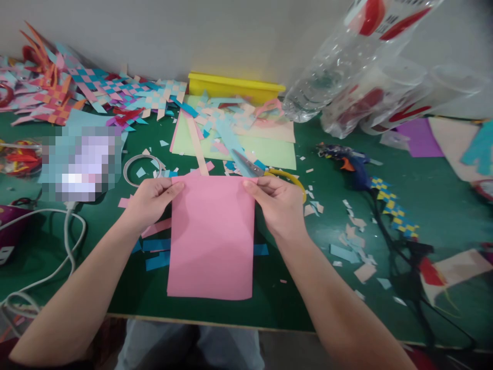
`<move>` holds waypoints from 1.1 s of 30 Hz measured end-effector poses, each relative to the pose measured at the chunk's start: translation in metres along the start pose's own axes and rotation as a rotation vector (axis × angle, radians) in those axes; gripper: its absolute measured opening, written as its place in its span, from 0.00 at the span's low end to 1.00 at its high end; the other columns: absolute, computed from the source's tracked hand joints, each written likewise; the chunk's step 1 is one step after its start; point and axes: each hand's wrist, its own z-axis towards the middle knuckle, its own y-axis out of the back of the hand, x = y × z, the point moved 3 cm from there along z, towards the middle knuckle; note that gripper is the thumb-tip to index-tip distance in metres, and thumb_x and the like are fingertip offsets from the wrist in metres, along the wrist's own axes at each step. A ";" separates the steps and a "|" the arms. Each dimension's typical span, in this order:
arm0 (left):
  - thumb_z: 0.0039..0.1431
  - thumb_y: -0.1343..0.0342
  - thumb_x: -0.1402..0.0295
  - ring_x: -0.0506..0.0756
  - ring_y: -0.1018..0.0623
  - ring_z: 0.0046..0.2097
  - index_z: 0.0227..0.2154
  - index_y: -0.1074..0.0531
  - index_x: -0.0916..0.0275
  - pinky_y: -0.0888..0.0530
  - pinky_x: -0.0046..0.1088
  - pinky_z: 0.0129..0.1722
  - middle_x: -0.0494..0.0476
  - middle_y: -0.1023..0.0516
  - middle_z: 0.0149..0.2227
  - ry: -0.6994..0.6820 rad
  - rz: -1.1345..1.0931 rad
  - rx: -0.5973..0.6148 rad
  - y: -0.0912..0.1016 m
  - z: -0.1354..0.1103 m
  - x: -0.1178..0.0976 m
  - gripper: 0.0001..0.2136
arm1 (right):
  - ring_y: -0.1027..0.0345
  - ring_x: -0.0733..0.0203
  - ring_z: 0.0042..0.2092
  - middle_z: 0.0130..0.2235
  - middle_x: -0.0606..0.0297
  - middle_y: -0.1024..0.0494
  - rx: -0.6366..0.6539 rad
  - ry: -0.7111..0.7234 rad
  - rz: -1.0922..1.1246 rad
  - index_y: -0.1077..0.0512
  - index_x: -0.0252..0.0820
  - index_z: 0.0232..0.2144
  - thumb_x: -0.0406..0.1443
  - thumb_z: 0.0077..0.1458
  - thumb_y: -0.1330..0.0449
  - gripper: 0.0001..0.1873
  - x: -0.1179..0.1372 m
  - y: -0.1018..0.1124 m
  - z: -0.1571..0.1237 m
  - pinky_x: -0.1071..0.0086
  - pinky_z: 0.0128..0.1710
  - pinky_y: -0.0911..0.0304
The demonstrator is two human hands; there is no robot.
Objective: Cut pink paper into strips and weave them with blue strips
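Observation:
A pink paper sheet [211,241] lies on the green table [292,303] in front of me, its far edge folded over. My left hand [150,200] pinches the sheet's far left corner. My right hand [279,203] pinches its far right corner. Both hands have fingers closed on the paper. Scissors with a yellow handle [265,172] lie just beyond my right hand. Blue and pink paper strips [156,252] poke out from under the sheet's left side.
Woven paper pieces [96,90] fill the back left. A yellow tray [234,87] and light green sheet [269,151] sit at the back. A blue glue gun [356,167] with black cable is right. Clear plastic bottles [365,67] stand behind. White cable [69,241] curls left.

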 end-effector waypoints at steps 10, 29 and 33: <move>0.61 0.52 0.63 0.50 0.43 0.23 0.17 0.47 0.59 0.43 0.28 0.25 0.48 0.46 0.19 -0.111 0.181 -0.127 0.002 0.001 -0.005 0.18 | 0.28 0.62 0.27 0.24 0.68 0.20 0.014 0.019 -0.059 0.22 0.46 0.25 0.47 0.39 0.28 0.14 0.010 -0.005 -0.004 0.68 0.28 0.32; 0.63 0.51 0.59 0.54 0.24 0.33 0.35 0.23 0.59 0.29 0.28 0.33 0.52 0.21 0.30 -0.239 0.184 -0.257 0.003 0.004 0.004 0.13 | 0.25 0.58 0.33 0.29 0.64 0.20 0.083 0.138 -0.110 0.21 0.46 0.28 0.54 0.49 0.36 0.19 0.013 -0.006 0.000 0.63 0.34 0.29; 0.62 0.50 0.61 0.55 0.22 0.36 0.35 0.22 0.58 0.27 0.28 0.35 0.53 0.19 0.34 -0.257 0.177 -0.248 0.003 0.005 0.006 0.12 | 0.22 0.55 0.34 0.27 0.64 0.18 0.048 0.107 -0.129 0.20 0.46 0.28 0.51 0.42 0.30 0.17 0.015 -0.006 0.000 0.60 0.37 0.26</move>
